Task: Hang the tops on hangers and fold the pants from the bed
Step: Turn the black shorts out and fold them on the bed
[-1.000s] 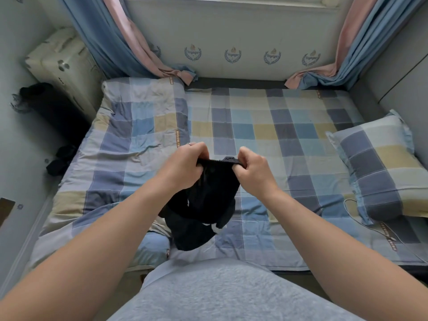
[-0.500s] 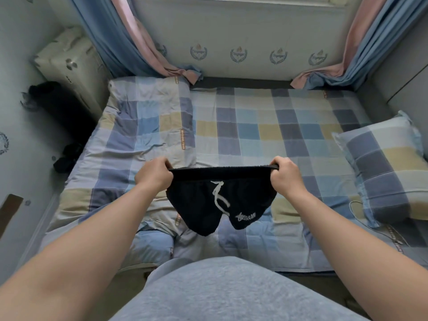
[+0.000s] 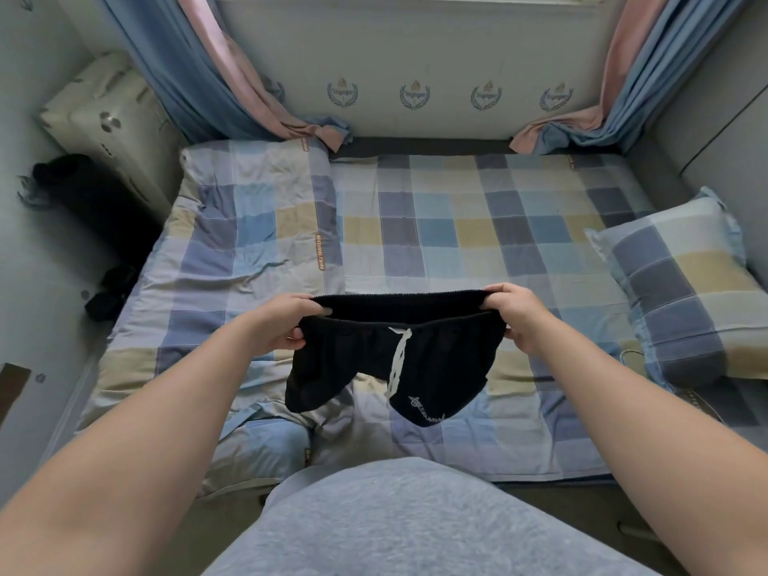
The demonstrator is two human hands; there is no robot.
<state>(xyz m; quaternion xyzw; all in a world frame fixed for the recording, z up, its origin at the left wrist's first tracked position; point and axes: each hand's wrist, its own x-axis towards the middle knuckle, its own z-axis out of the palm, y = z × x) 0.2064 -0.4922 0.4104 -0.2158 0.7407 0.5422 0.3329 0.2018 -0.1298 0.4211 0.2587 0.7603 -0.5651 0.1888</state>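
A pair of black shorts [image 3: 353,367] with a white drawstring and white lettering on one leg hangs in the air above the near part of the bed [image 3: 457,226]. My left hand [image 3: 286,322] grips the left end of the waistband. My right hand [image 3: 515,313] grips the right end. The waistband is stretched wide and level between them, with its opening facing up. Both legs dangle just above the checked sheet. No tops or hangers are in view.
A checked pillow [image 3: 681,293] lies on the bed's right side and a folded checked quilt [image 3: 249,243] covers the left. A cable [image 3: 636,359] runs by the pillow. Dark items [image 3: 108,293] lie on the floor to the left beside a white case [image 3: 112,118].
My hands have pulled apart, spreading the bunched shorts out by the waistband. The shorts have since been lifted slightly forward with the waist opened.
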